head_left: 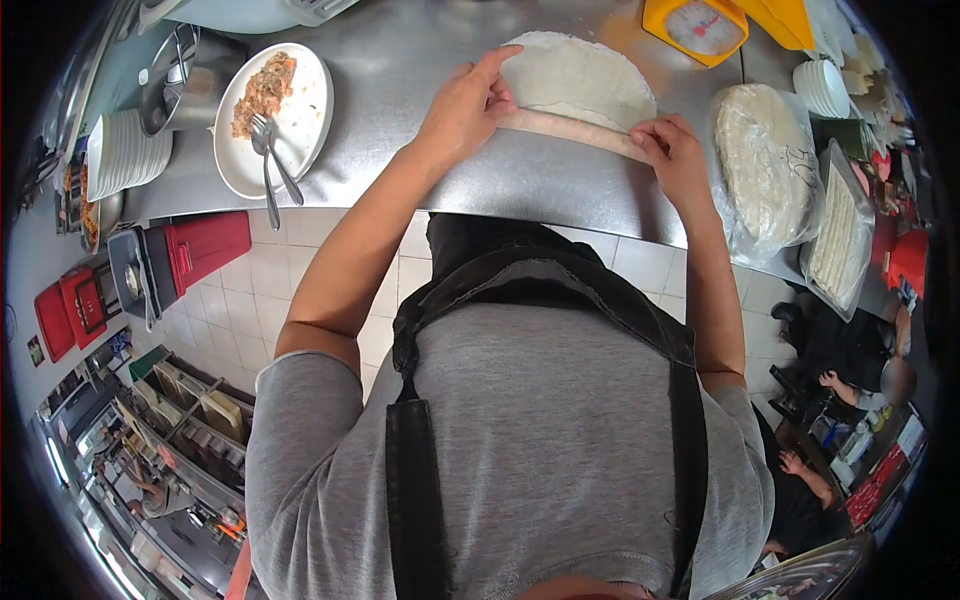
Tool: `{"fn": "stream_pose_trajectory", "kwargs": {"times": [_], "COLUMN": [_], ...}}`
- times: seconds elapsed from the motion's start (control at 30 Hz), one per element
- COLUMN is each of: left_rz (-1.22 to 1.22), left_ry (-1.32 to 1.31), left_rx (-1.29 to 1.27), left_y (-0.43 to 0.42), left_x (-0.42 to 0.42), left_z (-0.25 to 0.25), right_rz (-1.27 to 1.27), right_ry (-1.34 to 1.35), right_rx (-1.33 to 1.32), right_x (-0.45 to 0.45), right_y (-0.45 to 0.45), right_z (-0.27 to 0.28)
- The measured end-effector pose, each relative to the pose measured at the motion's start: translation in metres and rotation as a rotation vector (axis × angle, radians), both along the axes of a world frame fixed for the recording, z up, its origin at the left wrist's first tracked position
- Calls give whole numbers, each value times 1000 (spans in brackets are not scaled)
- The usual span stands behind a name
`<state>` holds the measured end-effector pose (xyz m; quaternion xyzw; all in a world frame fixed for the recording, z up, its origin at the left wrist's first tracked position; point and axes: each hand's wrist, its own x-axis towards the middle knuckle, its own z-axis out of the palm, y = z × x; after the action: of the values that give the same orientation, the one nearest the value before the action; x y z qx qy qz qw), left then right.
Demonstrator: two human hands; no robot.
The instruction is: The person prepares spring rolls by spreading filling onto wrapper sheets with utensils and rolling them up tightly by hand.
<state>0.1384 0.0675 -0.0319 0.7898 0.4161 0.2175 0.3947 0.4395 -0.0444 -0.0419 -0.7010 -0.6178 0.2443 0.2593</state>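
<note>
A thin pale round wrapper [575,80] lies on the steel counter, its near edge rolled into a narrow tube [575,130]. At the tube's left end is my left hand [468,108], fingers bent together on the roll, the index finger reaching over the wrapper. My right hand [675,150] pinches the tube's right end between thumb and fingers. To the left sits a white oval plate [313,125] with chopped orange-brown filling [264,95] and a fork and spoon [270,165] resting on it.
A yellow scale [700,28] stands at the back right. Bagged dough [765,165] and a wrapped tray [838,235] lie to the right. Stacked white dishes [128,152] and a metal pot [195,90] stand left. Other people [850,345] are at the lower right.
</note>
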Motion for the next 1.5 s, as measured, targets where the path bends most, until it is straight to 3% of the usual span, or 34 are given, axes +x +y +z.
{"fn": "stream_pose_trajectory", "kwargs": {"times": [0.07, 0.1, 0.2, 0.27, 0.57, 0.67, 0.77, 0.87, 1.07, 1.27, 1.37, 1.47, 1.5], "left_rz": [26, -24, -162, -243, -244, -223, -229, -261, -277, -280, -278, -294, -297], "left_ry": [53, -7, -145, -179, -141, -139, -199, -171, -152, -112, -160, -103, -125], "left_rx": [198, 177, 66, -69, -36, -268, 97, 122, -15, -378, -444, 18, 11], "left_y": [1, 0, -11, -18, -23, -15, -19, -27, -17, 11, 24, 19, 15], "left_x": [4, 9, 29, 39, 33, 35, 38, 42, 46, 53, 55, 57, 58], "left_z": [-6, -6, -3, -2, -7, 2, -9, 0, -7, 6, -2, -7, -5], "right_rz": [36, 52, 183, 238, 246, 258, 255, 222, 202, 215, 198, 188, 185], "right_ry": [-127, -192, 33, 7, -12, -31, -72, -142, -163, -160, -186, -268, -280], "right_rx": [190, 286, 307, 305, 359, 362, 358, 335, 355, 397, 405, 408, 411], "right_x": [-6, -13, -39, -52, -61, -57, -53, -52, -52, -42, -40, -40, -40], "right_y": [4, 7, 10, 8, -2, 2, 5, 5, 1, -2, 2, 10, 12], "right_z": [0, 3, 5, 4, 0, -4, -6, -3, 2, -5, -9, 0, 0]}}
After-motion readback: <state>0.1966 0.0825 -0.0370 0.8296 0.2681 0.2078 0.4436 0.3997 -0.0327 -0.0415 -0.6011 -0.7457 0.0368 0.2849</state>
